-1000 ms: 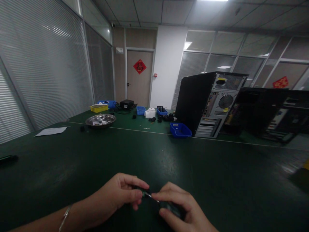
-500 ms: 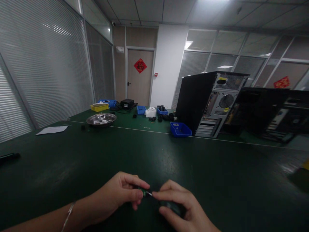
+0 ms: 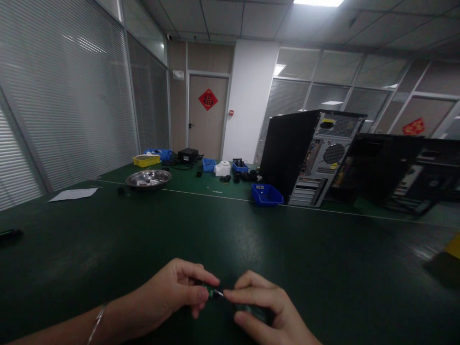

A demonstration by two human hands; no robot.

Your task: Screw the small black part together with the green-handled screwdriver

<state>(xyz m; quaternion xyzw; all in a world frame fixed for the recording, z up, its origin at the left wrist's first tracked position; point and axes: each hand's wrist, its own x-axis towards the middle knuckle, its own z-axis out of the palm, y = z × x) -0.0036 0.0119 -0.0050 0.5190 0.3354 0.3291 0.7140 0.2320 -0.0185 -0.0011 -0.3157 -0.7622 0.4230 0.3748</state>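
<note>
1. At the far left edge I see a dark tool [image 3: 9, 234] lying on the green tabletop [image 3: 143, 230], well apart from my hands.
2. Further back on the left lies a white sheet [image 3: 74, 194], and just right of it a steel bowl [image 3: 148, 178] with small parts inside.
3. Behind the bowl sit a yellow bin [image 3: 147, 160] and a black box [image 3: 188, 155] with cables.
4. Near the bottom, my left hand [image 3: 172, 293] pinches a small green part [image 3: 212, 291] between thumb and fingers, low over the tabletop.
5. My right hand [image 3: 268, 311] is curled, its thumb and forefinger pinched on a thin metal tip touching that part; the fingers hide whatever dark thing lies under the palm, so I cannot tell what it is.
6. Nothing lies between my hands and the things behind; bare tabletop separates them.
7. Mid-right stands a blue bin [image 3: 266, 194], just beside an upright computer case [image 3: 309, 155].
8. Further right, more open cases [image 3: 402, 172] lie in shadow.
</note>
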